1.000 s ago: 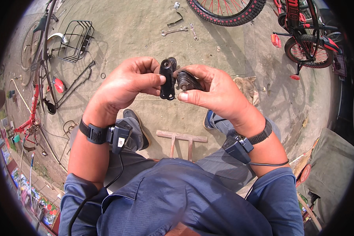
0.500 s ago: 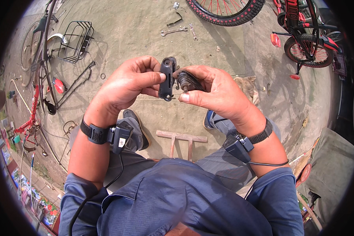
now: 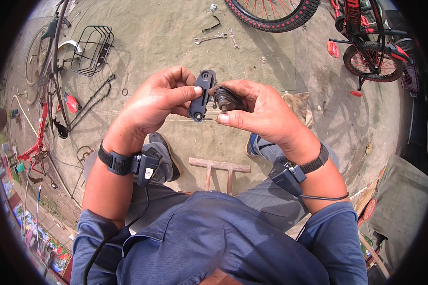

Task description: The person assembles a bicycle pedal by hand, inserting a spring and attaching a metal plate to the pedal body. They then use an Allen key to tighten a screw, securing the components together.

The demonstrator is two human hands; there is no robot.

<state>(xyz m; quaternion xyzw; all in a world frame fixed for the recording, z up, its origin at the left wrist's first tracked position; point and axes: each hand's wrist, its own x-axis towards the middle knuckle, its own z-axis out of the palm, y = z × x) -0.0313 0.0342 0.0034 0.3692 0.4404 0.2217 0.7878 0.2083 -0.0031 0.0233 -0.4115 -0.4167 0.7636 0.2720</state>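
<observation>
Between the finger and thumb of my left hand (image 3: 150,102) is a long black plastic piece (image 3: 202,95), with rounded ends and a slot along its middle. A hole or screw shows near each end. Close on its right, my right hand (image 3: 266,111) is closed round a black bicycle pedal (image 3: 229,99), its ribbed end and short metal axle stub pointing toward me. The palm and fingers hide much of that pedal. Both parts are held up over the ground; whether they touch is hard to tell.
Two wrenches (image 3: 211,38) lie ahead on the ground. A black wire basket (image 3: 92,50) and a chain (image 3: 91,103) are at the left, near a bicycle. At the far right stands a red-and-black bicycle (image 3: 353,23). A wooden stool (image 3: 218,165) sits between my legs.
My left hand has turned the slotted piece, so its broad face now shows and its top leans to the right. The right hand and its pedal have stayed in place.
</observation>
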